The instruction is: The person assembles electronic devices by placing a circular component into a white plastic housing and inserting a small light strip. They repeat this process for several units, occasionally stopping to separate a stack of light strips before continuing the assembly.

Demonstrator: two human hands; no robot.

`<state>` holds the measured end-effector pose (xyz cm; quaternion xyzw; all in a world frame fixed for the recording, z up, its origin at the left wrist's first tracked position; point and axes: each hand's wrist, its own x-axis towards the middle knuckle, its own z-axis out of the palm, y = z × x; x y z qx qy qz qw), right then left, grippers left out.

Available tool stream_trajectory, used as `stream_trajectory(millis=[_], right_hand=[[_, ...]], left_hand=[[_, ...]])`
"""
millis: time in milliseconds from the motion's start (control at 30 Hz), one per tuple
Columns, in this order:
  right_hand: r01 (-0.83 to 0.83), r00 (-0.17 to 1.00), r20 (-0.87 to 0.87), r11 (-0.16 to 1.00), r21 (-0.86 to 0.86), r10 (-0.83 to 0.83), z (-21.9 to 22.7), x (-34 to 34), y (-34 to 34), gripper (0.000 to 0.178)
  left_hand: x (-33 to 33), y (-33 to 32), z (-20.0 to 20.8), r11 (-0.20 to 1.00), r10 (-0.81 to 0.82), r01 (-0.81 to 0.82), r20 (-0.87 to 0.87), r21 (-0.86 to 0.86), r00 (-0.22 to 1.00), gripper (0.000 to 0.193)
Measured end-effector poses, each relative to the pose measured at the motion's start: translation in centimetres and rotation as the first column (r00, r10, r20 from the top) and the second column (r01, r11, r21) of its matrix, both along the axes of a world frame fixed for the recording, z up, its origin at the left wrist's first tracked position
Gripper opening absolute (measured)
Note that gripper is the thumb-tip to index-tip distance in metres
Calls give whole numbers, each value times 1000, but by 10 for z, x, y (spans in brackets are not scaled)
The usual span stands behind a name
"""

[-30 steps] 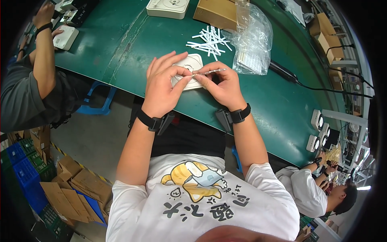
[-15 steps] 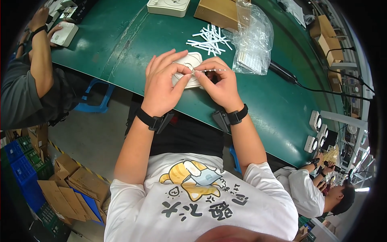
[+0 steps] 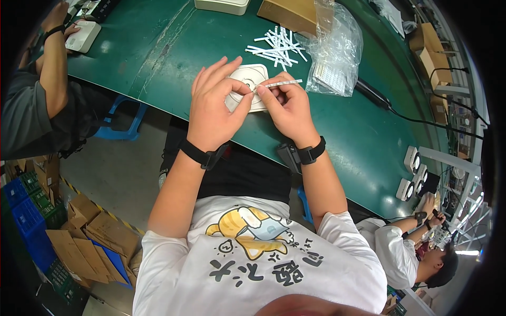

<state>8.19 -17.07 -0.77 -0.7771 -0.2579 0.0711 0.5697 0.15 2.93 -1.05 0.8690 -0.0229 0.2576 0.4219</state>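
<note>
A white square device with rounded corners [image 3: 256, 71] lies on the green bench under both my hands, a round recess showing in its face. My left hand [image 3: 217, 105] has its thumb and forefinger pinched over the middle of the device, the other fingers stretched out. What sits in that pinch is too small to make out. From the right, my right hand [image 3: 287, 104] grips a narrow white printed strip [image 3: 289, 82] between thumb and forefinger. One end of the strip sticks out to the right; the other meets my left fingertips. My fingers hide part of the device.
Beyond the device lies a pile of white strips [image 3: 278, 47]. A clear plastic bag [image 3: 334, 63], a cardboard box [image 3: 289, 15] and a black handheld tool with a cable [image 3: 373, 95] are at the right. Co-workers sit on both sides; one touches a white box [image 3: 83, 37].
The strip in my right hand has tilted, its free end now higher and its flat face showing. Both hands stay together over the device.
</note>
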Motion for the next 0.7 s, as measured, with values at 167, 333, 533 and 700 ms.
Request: stream_trajectory(millis=[167,333,533,700], right_hand=[[16,999,-47,999,32,-15,0,-1,1,11],[10,1000,-16,1000,10,-9,-1,0,-1,10],[2,1000,-25,999,41,-1,-5,0,1,10],[11,999,-35,996,91,-8,-12,-3,2,9]], left_hand=[[-2,-5,2,997,44,-44,-1,60,999,11],[-5,-12,8,986,91,-86,-27,146,995,9],[-4,-17,8,991,101,-97,-42,90,994,8],[-6,-21,5,991,126,-124,-36,43,991,8]])
